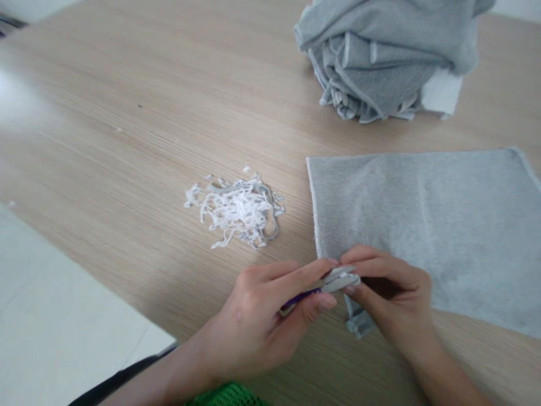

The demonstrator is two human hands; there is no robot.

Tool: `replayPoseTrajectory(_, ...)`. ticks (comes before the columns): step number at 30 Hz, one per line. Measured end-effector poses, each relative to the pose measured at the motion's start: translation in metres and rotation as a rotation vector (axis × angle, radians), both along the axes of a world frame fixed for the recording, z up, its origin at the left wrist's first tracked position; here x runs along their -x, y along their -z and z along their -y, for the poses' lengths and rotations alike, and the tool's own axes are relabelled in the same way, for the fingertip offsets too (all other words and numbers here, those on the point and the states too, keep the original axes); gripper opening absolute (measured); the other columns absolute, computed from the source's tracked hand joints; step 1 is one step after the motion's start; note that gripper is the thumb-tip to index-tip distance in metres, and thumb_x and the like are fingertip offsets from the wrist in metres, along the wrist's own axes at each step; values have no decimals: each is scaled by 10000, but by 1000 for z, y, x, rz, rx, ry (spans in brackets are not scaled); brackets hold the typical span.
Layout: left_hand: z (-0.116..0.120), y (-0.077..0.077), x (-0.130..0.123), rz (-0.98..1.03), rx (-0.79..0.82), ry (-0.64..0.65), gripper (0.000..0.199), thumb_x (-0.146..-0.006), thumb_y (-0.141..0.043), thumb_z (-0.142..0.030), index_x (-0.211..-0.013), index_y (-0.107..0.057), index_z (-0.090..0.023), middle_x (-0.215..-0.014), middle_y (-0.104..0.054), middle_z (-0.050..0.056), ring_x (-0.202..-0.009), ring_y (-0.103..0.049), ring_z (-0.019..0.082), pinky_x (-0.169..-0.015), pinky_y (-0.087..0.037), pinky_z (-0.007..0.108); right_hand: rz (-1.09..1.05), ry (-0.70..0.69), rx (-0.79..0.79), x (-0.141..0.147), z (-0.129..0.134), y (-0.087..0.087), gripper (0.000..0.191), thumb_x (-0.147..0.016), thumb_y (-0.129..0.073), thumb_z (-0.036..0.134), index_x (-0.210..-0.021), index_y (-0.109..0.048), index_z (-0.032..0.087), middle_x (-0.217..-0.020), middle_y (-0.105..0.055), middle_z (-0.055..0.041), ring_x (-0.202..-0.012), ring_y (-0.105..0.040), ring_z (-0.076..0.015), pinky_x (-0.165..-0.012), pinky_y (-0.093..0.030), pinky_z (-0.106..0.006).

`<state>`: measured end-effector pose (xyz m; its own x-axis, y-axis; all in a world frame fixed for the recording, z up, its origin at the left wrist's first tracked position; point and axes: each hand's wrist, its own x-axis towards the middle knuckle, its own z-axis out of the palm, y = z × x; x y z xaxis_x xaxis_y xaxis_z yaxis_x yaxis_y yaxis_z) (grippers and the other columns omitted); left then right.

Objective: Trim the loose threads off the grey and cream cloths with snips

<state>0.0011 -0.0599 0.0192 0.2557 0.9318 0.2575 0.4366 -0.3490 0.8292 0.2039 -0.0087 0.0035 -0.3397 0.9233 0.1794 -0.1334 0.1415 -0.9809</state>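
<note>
My left hand [270, 316] is closed around a small purple-handled tool [300, 299], perhaps thread snips, whose tip points right. The tool meets a folded pale edge of grey fabric. Pinched in my right hand [393, 293] is that edge, at the near left part of the grey cloth [414, 220], which lies spread on the table. A small folded grey piece [358, 318] hangs below my right fingers. The tool's blades are partly blurred against the fabric.
A heap of white and grey thread scraps [240, 208] lies left of the cloth on the wooden table [127, 169]. At the back right is a pile of grey fabric pieces [380, 62]. The table's edge runs along the lower left, with pale floor beyond.
</note>
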Motion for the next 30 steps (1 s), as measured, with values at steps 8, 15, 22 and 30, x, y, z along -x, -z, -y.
replayPoseTrajectory(8, 0, -1, -2, -10, -49, -7, 313, -1053, -582, -246, -1328, -648, -111, -910, -750, 12, -621, -628, 51, -544, -466, 140, 20, 14, -4, 1, 2, 0, 381, -786, -767, -29, -967, -844, 297, -878, -807, 33, -780, -746, -76, -704, -593, -139)
replayPoseTrajectory(15, 3, -2, -7, -41, -53, -55, 305, -1072, -532, -243, -1286, -683, -87, -781, -711, 1, -553, -596, 51, -484, -423, 149, 39, 32, 7, 1, 2, -1, 355, -784, -750, -33, -938, -838, 275, -865, -802, 32, -779, -740, -76, -693, -586, -144)
replayPoseTrajectory(22, 5, -1, -10, 20, 18, -102, 293, -1038, -593, -203, -1298, -703, -126, -808, -756, 4, -562, -632, 55, -521, -460, 157, 42, 56, 7, 3, 3, -2, 317, -782, -797, 4, -926, -838, 283, -854, -807, 40, -767, -744, -78, -699, -593, -149)
replayPoseTrajectory(30, 3, -2, -5, 71, 51, -122, 253, -1019, -620, -184, -1245, -732, -175, -1035, -834, 8, -804, -777, 64, -739, -568, 94, 81, 70, 3, 3, 2, -2, 263, -789, -813, 50, -903, -840, 285, -839, -809, 16, -737, -745, -116, -653, -592, -201)
